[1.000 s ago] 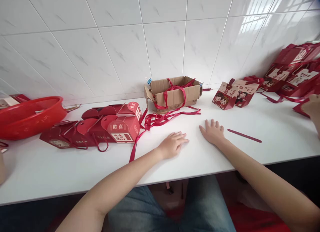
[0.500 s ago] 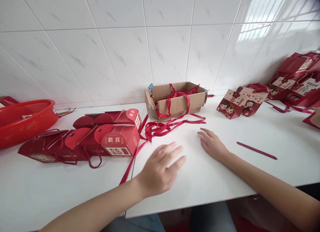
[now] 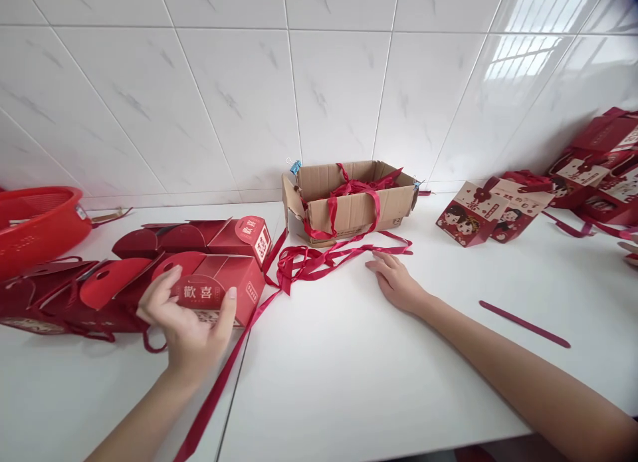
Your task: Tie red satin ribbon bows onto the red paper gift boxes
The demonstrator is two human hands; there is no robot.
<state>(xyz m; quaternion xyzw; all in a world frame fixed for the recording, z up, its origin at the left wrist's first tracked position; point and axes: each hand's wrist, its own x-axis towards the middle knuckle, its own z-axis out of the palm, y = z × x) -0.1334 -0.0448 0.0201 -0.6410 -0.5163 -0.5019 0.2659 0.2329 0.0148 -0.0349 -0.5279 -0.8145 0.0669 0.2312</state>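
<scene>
Faces a white tiled wall (image 3: 339, 96) beyond both hands; works at a white table (image 3: 323, 375) beneath them; has two rows of red gift boxes (image 3: 112, 286) around and left of the left hand, a red basin (image 3: 60, 226) past those to the far left, and a pile of red boxes (image 3: 603, 163) well off to the right of the right hand; has an open cardboard box (image 3: 353, 213) beyond and between the hands.

Holds the left hand (image 3: 192, 336) open before the nearest gift box (image 3: 214, 270), thumb and fingers parted across the printed front; cannot tell for certain about contact; rests the right hand (image 3: 396, 286) on the table, fingers loosely extended, just beside a tangle of ribbon (image 3: 299, 266), with no visible grip on it.

Appears to be at the reach for that box; calls next, by judgement, for closing thumb and fingers on it and drawing it free of the row and the ribbon tail (image 3: 212, 402) just right of the left hand.

Points the box's printed front toward the person, one side toward the right hand; runs the row's long axis leftward from the left hand; cannot tell the single box's own long axis behind the fingers; shows a narrow dark-red strip (image 3: 523, 324) right of the right hand, slanting toward the table's near edge.
</scene>
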